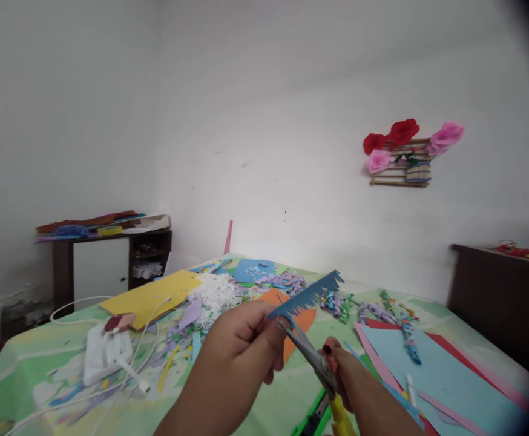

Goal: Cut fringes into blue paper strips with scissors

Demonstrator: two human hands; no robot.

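Note:
A strip of blue paper (310, 295) with a fringe of cuts along its lower edge is pinched between the thumb and fingers of my left hand (241, 357). My right hand (355, 387) grips a pair of scissors (312, 356) with yellow on the handle. The blades point up and left, their tips close to my left thumb at the strip's near end. Below the scissors, a green box cutter (314, 418) lies on the table. Behind the strip, part of an orange sheet (307, 320) shows.
White shredded paper (219, 297), yellow sheets (151, 298) and coloured scraps cover the table's left. A white power strip (105, 354) with cables lies nearer. Light blue sheets (455, 375) and curled paper pieces (337, 304) occupy the right. Dark cabinets (496, 309) stand at both sides.

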